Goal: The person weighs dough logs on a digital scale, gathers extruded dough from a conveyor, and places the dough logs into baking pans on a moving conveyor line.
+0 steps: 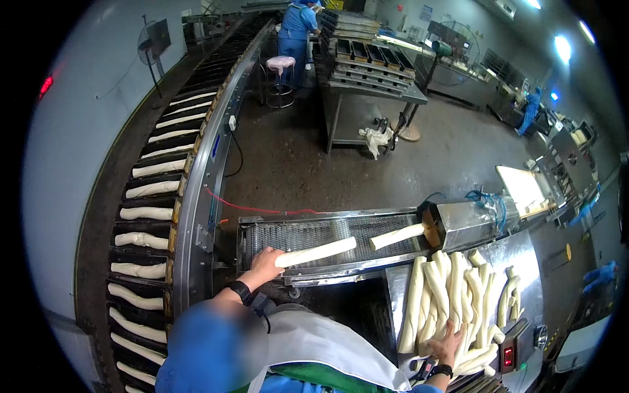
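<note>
A long pale dough roll [321, 251] lies at a slant over the mesh conveyor [298, 234], and my left hand [265, 264] is closed round its left end. Another dough roll [397, 236] rests farther right on the same mesh, by the metal housing. At the lower right, my right hand [447, 342] lies with fingers spread on the near part of a pile of dough rolls [438, 288]. The pile sits on a metal table [528, 265].
On the left, a long conveyor [213, 137] runs beside dark tins [145, 213] holding dough. A metal housing [465, 224] spans the mesh conveyor. A scale [510, 357] with red digits is at lower right. Behind are a tray-stacked table [373, 92], a stool [280, 62] and a person [296, 33].
</note>
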{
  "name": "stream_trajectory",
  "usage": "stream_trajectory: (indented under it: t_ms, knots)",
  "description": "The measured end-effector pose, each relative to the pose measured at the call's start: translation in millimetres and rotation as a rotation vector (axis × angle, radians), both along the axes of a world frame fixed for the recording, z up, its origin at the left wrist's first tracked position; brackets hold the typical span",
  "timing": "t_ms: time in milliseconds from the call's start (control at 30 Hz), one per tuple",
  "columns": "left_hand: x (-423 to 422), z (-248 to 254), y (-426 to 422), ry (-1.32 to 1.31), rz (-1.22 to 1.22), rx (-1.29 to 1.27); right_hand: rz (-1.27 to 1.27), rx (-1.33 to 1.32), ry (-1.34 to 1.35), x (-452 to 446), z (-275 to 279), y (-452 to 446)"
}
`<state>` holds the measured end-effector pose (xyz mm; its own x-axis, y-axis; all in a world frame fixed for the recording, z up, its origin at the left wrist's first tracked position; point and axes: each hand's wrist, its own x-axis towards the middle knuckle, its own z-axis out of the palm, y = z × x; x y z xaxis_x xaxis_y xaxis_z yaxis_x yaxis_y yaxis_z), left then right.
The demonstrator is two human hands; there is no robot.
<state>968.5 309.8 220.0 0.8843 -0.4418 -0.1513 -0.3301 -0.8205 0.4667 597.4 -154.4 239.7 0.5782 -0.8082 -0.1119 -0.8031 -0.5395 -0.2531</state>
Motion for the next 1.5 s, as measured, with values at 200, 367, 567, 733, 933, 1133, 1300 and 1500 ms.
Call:
stream_trajectory:
  t_ms: [200,367,567,733,933,1133,1300,1500]
  knots:
    - [6.7,-8.7,21.1,-0.036,0.067,0.037,-0.056,0.007,0.2,17.9,24.0,10.2]
    - [8.6,-9.2,41.1,0.15,0.197,-0.163,-0.02,-0.209,0.005,10.5,-6.2,-1.4]
    - [-19.2,41.3,37.5,0.796,0.579,-0.876,-0.091,0.104,-0.124,0.0,-20.1,-32.8]
    - [-4.4,54.8,29.8,0.874,0.493,-0.791,-0.037,0.029,0.084,14.5,17.3,3.1]
    - [25.4,116.9,-39.8,0.914,0.254,-0.903,0.037,-0.108,0.112,7.5,-9.2,-11.7]
    - [31.3,172.2,-131.4,0.846,-0.064,-1.156,-0.027,0.09,-0.26,15.3,1.8,-30.5]
    - [31.5,106.4,-154.8,0.616,-0.146,-0.929,-0.09,0.173,-0.231,15.1,31.5,-0.7]
    - [33.0,30.6,-140.2,0.269,-0.273,-0.125,0.033,-0.121,-0.053,9.4,25.4,31.8]
